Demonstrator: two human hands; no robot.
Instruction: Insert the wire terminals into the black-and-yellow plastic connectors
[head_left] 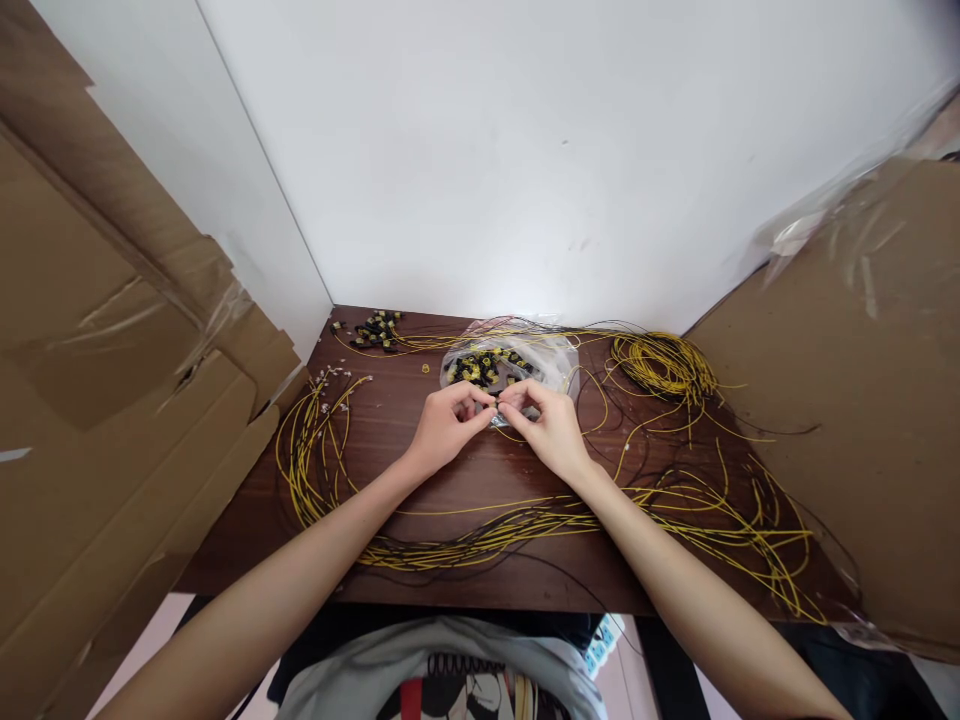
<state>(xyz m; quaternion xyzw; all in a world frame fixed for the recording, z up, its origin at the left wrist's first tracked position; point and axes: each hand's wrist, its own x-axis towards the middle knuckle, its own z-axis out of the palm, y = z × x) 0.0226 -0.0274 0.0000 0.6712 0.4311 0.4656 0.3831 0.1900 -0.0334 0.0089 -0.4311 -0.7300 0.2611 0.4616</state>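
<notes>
While both our forearms reach across the dark wooden table (450, 480), our left hand (448, 428) and right hand (547, 428) meet at its middle. Thumbs and fingertips are pinched shut from either side on one small dark piece (496, 402), too tiny to make out further. Just behind our fingers lies a clear plastic bag (551, 358) holding a heap of black and yellow clips (480, 367); yellow wires (480, 545) sprawl near our wrists, and a coil of wire (664, 365) rests right of the bag.
</notes>
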